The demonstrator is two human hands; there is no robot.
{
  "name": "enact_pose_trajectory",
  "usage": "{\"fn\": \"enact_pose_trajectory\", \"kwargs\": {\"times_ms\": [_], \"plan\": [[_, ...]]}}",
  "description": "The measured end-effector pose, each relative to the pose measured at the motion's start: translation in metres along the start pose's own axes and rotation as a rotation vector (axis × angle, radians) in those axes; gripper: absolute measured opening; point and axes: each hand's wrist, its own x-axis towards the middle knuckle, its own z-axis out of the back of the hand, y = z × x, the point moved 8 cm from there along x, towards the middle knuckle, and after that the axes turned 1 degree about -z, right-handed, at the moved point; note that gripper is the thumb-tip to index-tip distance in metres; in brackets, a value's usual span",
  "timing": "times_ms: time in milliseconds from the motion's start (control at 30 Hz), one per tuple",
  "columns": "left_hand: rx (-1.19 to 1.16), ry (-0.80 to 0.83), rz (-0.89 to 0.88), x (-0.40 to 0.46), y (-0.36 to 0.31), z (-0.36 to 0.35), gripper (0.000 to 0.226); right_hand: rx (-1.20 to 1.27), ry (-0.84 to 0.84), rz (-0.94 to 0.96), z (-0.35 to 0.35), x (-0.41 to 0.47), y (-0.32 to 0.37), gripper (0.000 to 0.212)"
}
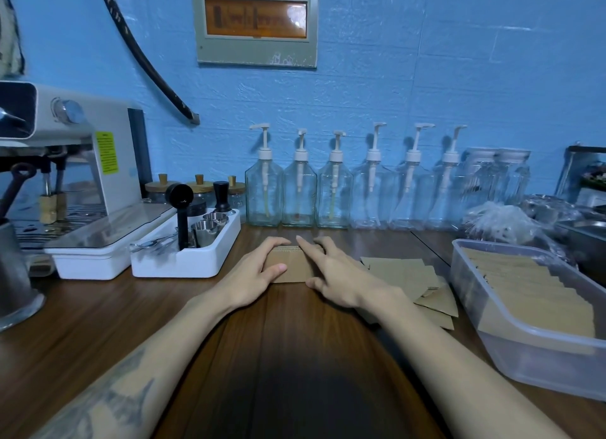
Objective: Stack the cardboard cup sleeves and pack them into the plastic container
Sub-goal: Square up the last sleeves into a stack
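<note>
Both forearms reach forward, left hand (259, 269) and right hand (334, 274) flanking sleeve stack (290, 263).

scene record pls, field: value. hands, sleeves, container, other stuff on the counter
left hand: fingers curled round the left end of the sleeve stack, thumb on its near edge
right hand: fingers straight, resting on the stack's right side
sleeve stack: flat on the wooden counter, between both hands
loose sleeves: scattered on the counter, right of the stack
plastic container: far right, already holds a row of sleeves
pump bottles: row along the blue wall, look empty
white tray: left, holds metal cups and a black-handled tool
espresso machine: far left
</note>
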Motion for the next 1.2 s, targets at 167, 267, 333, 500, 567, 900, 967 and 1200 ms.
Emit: {"fn": "enact_pose_trajectory", "kwargs": {"times_ms": [167,267,333,500,567,900,967,1200], "plan": [[-0.008,-0.01,-0.013,0.0,0.001,0.001,0.032,0.081,0.013,-0.015,0.009,0.001,-0.009,0.081],[-0.01,-0.016,0.003,0.001,0.006,0.003,0.031,0.105,-0.033,-0.113,0.029,-0.006,-0.037,0.077],[-0.016,-0.018,0.018,0.002,0.01,0.004,0.031,0.033,-0.038,-0.203,0.038,-0.012,-0.062,0.074],[-0.02,-0.023,0.037,0.003,0.014,0.004,0.031,-0.062,0.172,-0.447,0.026,-0.028,-0.103,0.082],[-0.025,-0.028,0.043,0.002,0.015,0.004,0.031,-0.062,0.239,-0.462,0.019,-0.03,-0.103,0.083],[-0.047,-0.033,0.05,0.002,0.015,0.004,0.031,0.092,0.139,-0.33,0.022,-0.024,-0.078,0.077],[-0.044,-0.034,0.052,0.001,0.014,0.004,0.031,0.131,0.126,-0.289,0.022,-0.023,-0.072,0.076],[-0.034,-0.027,0.057,0.001,0.014,0.004,0.031,0.064,0.143,-0.305,0.025,-0.025,-0.074,0.08]]}}
